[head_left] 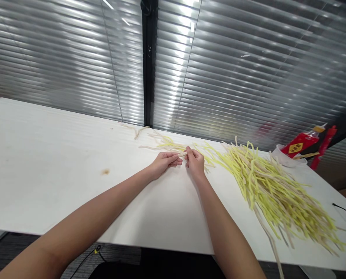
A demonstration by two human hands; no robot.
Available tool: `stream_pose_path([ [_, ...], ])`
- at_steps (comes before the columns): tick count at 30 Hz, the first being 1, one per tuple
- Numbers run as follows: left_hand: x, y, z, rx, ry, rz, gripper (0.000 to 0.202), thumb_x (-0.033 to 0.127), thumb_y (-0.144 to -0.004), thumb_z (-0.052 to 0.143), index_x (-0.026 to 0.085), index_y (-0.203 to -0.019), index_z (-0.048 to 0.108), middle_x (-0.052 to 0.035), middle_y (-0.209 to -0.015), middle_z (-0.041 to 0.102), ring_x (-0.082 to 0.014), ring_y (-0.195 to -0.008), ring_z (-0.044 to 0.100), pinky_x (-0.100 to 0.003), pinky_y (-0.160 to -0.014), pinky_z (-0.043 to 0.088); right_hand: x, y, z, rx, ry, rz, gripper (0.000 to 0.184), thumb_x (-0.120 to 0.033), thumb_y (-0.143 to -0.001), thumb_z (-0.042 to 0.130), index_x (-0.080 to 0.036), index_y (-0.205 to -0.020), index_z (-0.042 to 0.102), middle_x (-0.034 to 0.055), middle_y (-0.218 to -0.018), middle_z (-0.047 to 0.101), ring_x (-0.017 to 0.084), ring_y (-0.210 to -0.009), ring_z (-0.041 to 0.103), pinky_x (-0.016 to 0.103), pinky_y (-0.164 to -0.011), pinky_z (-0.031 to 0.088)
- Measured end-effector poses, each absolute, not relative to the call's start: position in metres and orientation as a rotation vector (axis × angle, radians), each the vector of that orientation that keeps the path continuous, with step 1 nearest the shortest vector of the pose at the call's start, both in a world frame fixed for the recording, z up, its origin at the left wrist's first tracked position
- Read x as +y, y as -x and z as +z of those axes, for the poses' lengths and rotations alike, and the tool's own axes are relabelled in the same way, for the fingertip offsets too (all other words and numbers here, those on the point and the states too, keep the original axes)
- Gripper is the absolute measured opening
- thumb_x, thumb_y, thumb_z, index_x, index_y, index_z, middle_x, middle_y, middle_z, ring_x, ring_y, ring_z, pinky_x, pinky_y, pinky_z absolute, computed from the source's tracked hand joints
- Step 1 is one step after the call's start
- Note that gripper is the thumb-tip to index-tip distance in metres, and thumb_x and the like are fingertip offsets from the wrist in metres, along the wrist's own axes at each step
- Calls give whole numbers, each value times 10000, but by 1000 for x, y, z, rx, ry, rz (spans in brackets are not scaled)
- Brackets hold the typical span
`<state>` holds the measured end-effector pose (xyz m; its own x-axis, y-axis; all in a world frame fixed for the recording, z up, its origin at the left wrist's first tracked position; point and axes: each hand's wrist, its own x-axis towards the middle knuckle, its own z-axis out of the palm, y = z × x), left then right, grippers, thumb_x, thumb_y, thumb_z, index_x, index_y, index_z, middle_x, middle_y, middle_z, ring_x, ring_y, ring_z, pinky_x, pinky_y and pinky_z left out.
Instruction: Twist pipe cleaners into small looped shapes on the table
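Note:
My left hand (164, 162) and my right hand (195, 162) meet near the far middle of the white table (53, 162), fingers pinched on the two ends of a short pale fuzzy stick (182, 154). Just behind the hands lies a small scatter of yellow and beige sticks (168, 144). A large heap of long yellow and beige fuzzy sticks (274, 190) spreads over the table to the right of my right arm.
Closed blinds (74, 58) run along the table's far edge. At the far right stand a clear plastic cup (283, 157) and red packaging (302, 143). A black cable (345, 210) lies at the right edge. A small brown stain (105, 171) marks the tabletop.

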<state>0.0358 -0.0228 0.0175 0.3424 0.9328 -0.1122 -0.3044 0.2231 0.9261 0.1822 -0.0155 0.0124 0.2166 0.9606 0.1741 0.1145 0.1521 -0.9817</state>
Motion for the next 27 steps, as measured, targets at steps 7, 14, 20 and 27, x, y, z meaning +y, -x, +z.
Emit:
stream_pose_path([
  [7,-22,-36,15,810,-981,1023,281,323,-690,705,129,-891,675,-67,-812,688,-130,-753,626,-253,-714,436,-10,-181,9,-1073,1094,1048,379,-525,-700,612,-147,-712,642,-37,-527,504,57,-376,406,209,-389,383],
  [14,-23,-36,16,818,-975,1039,273,317,-674,711,131,-872,683,-56,-776,677,-124,-717,613,-251,-696,432,-9,-181,8,-1030,1029,1100,330,-459,-699,640,-132,-735,653,-41,-525,496,53,-385,422,223,-426,441],
  [20,-23,-36,18,813,-981,1033,269,311,-673,708,126,-866,682,-55,-762,672,-124,-710,609,-250,-685,421,-11,-181,9,-1044,1020,1073,309,-438,-706,638,-130,-731,652,-41,-516,505,64,-391,456,235,-451,471],
  [27,-25,-36,21,809,-962,1041,254,298,-692,693,120,-872,675,-55,-765,669,-121,-710,601,-249,-701,429,-13,-181,12,-1001,1000,1137,358,-492,-705,627,-136,-742,645,-34,-542,527,49,-390,407,240,-462,501],
])
